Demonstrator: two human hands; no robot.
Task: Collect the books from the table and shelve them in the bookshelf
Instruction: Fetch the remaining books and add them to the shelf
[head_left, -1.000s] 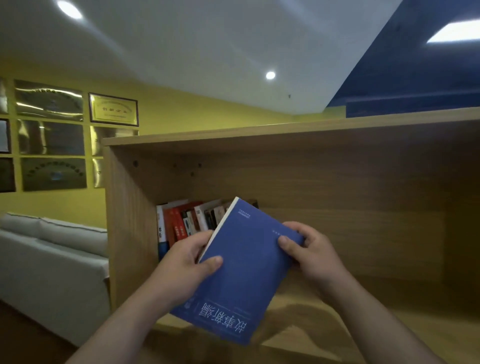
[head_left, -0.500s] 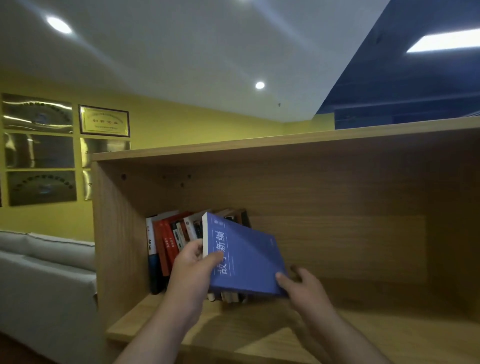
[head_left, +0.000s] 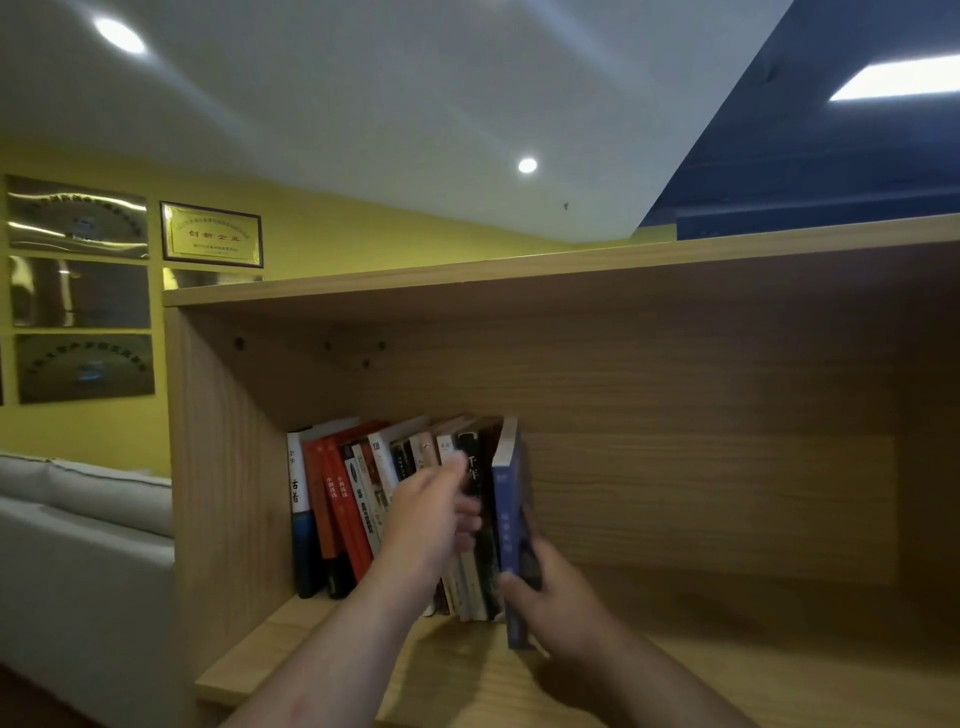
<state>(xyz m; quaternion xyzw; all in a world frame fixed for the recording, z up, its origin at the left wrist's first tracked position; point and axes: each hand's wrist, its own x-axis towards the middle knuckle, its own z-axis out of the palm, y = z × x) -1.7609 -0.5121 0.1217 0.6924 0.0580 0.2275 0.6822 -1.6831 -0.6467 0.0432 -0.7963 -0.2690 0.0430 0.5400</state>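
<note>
A blue book (head_left: 506, 512) stands upright on the wooden bookshelf (head_left: 332, 639), at the right end of a row of several books (head_left: 363, 499) that lean to the right. My right hand (head_left: 558, 605) grips the blue book low down, thumb on its spine side and fingers round its right cover. In front of the row's spines my left hand (head_left: 434, 517) is blurred, its fingers loosely bent against the books beside the blue one, holding nothing that I can see.
The shelf compartment to the right of the blue book holds nothing. Its left side panel (head_left: 223, 467) bounds the row. A grey sofa (head_left: 78, 545) sits at the left, with framed plaques (head_left: 210, 234) on the yellow wall above.
The blue book went from tilted in both hands to upright at the row's right end. My left hand let go of it and moved onto the neighbouring spines.
</note>
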